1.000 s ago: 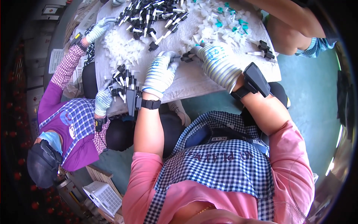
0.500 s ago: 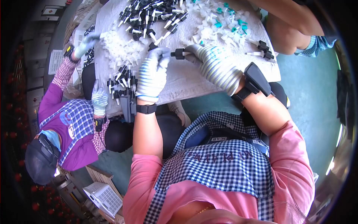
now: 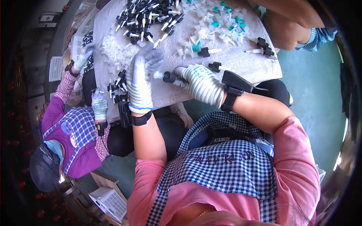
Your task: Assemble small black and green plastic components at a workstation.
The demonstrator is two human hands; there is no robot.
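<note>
Table (image 3: 258, 67): white, soft-looking, creased top | right hand (image 3: 201, 84), gloved in striped knit, grips pump cap (image 3: 169, 77) over table's near side: squat black cylinder, cloudy translucent tip | left hand (image 3: 141, 77), also gloved, above table: fingers loosely extended, unclenched, I note.

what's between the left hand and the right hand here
A black cap with a clear tip, seen in the head view: the right hand holds the cap, its tip pointing toward the open left hand.
</note>
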